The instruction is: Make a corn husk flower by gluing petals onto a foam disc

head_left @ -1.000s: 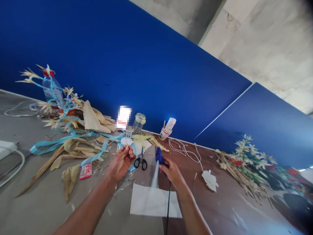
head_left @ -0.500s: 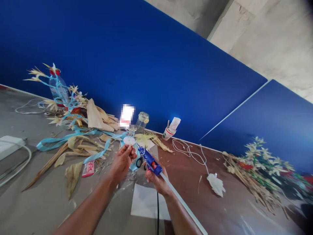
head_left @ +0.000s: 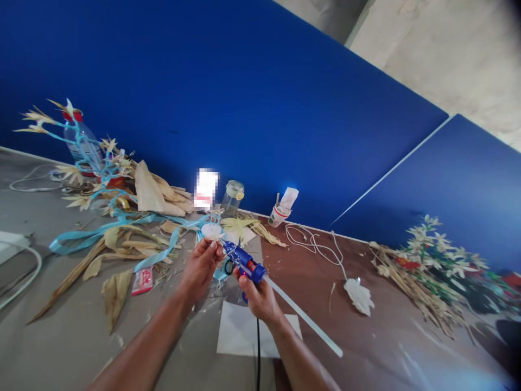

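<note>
My right hand (head_left: 260, 296) grips a blue glue gun (head_left: 244, 262), its nozzle aimed left toward my other hand. A long whitish glue stick (head_left: 305, 316) juts from the back of the gun, and a black cord (head_left: 258, 347) hangs below. The fingers of my left hand (head_left: 203, 263) are pinched together close to the nozzle. Whatever small pale piece they hold is too small to name. Just beyond those fingertips sits a white round spool (head_left: 211, 230) with light blue ribbon about it. Black-handled scissors (head_left: 229, 267) show partly behind the gun.
Dried husks (head_left: 163, 193), blue ribbon (head_left: 73, 243) and a blue-stemmed husk flower branch (head_left: 103, 174) lie left, by a plastic bottle (head_left: 83, 144). A jar (head_left: 233, 196), a paper cup (head_left: 278, 215) and a white cable (head_left: 313, 244) stand or lie behind. White paper (head_left: 232, 331) lies in front.
The view has shifted slightly. The glue gun has turned a little, its glue stick now showing to its end. My left hand still pinches near the nozzle.
</note>
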`<action>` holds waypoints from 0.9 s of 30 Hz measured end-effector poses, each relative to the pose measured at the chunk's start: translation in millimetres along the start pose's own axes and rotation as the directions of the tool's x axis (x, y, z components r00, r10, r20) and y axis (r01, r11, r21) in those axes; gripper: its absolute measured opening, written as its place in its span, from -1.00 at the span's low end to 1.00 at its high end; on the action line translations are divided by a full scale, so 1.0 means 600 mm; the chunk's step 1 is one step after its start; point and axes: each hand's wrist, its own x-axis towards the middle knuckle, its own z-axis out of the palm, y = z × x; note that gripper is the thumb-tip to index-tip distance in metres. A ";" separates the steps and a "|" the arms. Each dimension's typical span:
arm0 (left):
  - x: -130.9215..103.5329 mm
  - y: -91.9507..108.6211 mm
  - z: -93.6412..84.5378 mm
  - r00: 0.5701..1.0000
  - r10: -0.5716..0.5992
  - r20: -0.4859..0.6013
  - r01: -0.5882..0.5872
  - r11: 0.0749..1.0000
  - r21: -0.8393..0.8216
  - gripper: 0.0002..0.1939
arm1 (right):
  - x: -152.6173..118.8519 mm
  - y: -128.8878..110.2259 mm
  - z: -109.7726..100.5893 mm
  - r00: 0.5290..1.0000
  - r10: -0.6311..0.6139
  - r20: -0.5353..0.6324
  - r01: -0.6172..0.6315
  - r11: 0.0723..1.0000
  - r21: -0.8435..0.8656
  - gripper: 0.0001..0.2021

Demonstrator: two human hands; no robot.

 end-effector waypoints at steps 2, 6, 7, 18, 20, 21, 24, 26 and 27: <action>0.000 0.001 0.001 1.000 0.003 -0.005 -0.003 1.000 -0.004 -0.84 | -0.001 0.000 -0.001 0.999 -0.008 0.034 0.008 1.000 -0.013 -0.62; 0.001 0.001 0.001 0.999 -0.003 -0.038 0.002 1.000 -0.026 -0.84 | -0.003 -0.001 -0.003 0.998 -0.033 0.058 0.035 0.999 -0.040 -0.61; 0.001 0.001 0.001 0.999 -0.007 -0.046 0.006 1.000 -0.030 -0.84 | -0.004 -0.002 -0.003 0.997 -0.035 0.063 0.038 0.998 -0.047 -0.61; -0.001 0.004 0.007 0.999 0.001 -0.032 -0.002 1.000 -0.017 -0.85 | -0.004 0.000 -0.003 0.999 -0.022 0.042 0.024 0.999 -0.044 -0.64; -0.001 0.005 0.008 0.999 -0.005 -0.044 0.004 1.000 -0.014 -0.85 | -0.004 -0.002 -0.003 0.999 -0.022 0.045 0.024 0.998 -0.051 -0.65; -0.001 0.005 0.009 0.998 -0.011 -0.055 0.010 1.000 -0.013 -0.84 | -0.005 -0.004 -0.003 0.999 -0.022 0.046 0.025 0.998 -0.058 -0.66; 0.001 0.004 0.008 0.996 -0.014 -0.089 0.013 1.000 -0.013 -0.81 | -0.006 -0.009 -0.003 0.998 -0.019 0.055 0.023 0.996 -0.084 -0.66; 0.002 0.003 0.007 0.996 -0.009 -0.094 0.008 1.000 -0.009 -0.80 | -0.007 -0.012 -0.003 0.998 -0.019 0.052 0.024 0.995 -0.099 -0.67; 0.002 0.003 0.006 0.996 -0.006 -0.090 0.006 1.000 -0.008 -0.80 | -0.006 -0.012 -0.003 0.999 -0.021 0.049 0.026 0.994 -0.102 -0.66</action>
